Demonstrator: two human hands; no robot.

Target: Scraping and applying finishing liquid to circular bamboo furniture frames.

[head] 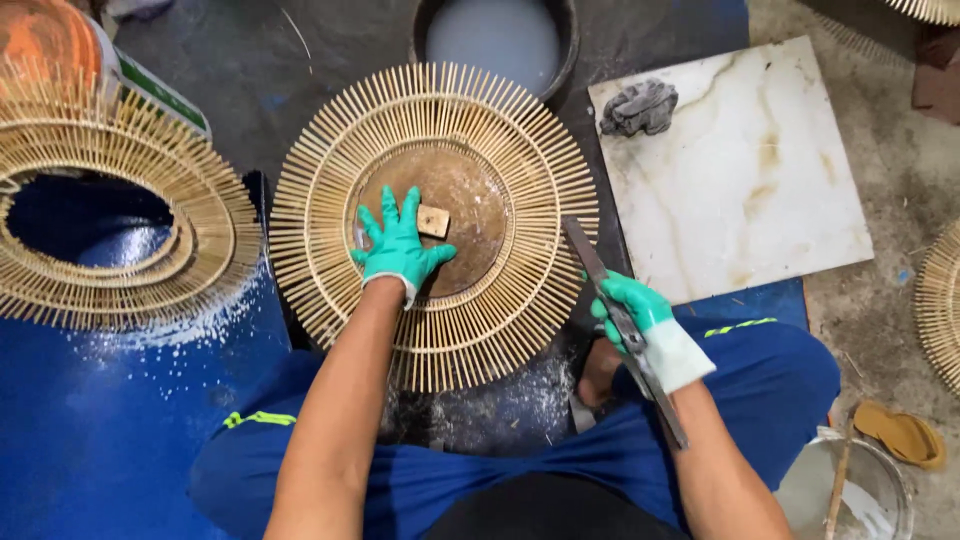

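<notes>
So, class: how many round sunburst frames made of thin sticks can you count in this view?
4: centre frame under the left hand, left frame, right-edge frame, top-right frame; more may lie out of view.

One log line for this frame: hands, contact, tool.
left hand: flat on round bamboo frame | right hand: grips flat metal blade | small wood block: at centre

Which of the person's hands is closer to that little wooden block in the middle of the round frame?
Left. The left hand lies flat right beside the wooden block, fingers nearly touching it. The right hand holds a flat tool off the frame's edge.
</notes>
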